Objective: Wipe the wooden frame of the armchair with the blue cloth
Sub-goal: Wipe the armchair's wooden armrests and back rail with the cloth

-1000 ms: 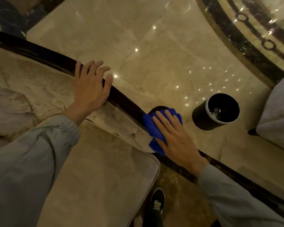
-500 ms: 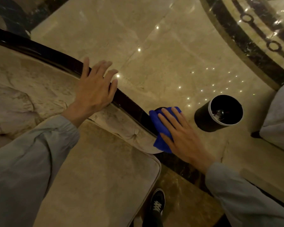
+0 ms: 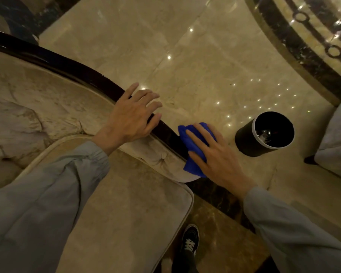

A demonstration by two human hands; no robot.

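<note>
- Your right hand lies flat, fingers straight and slightly spread, pressing the blue cloth onto the wooden frame's near end;
- your left hand rests on the frame, fingers spread;
- the frame's long axis runs far-left to near-right;
- black bin stands upright beyond; its contents glint, unidentifiable.

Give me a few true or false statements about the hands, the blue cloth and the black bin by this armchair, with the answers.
1. The right hand presses the folded blue cloth against the dark, glossy wooden frame of the armchair. True.
2. The left hand grips a second cloth. False: it is bare and rests on the frame.
3. The black cylindrical bin with a white rim stands upright on the polished marble floor, to the right of the cloth. True.
4. The blue cloth lies on the seat cushion. False: it is on the frame, under the right hand.
</note>
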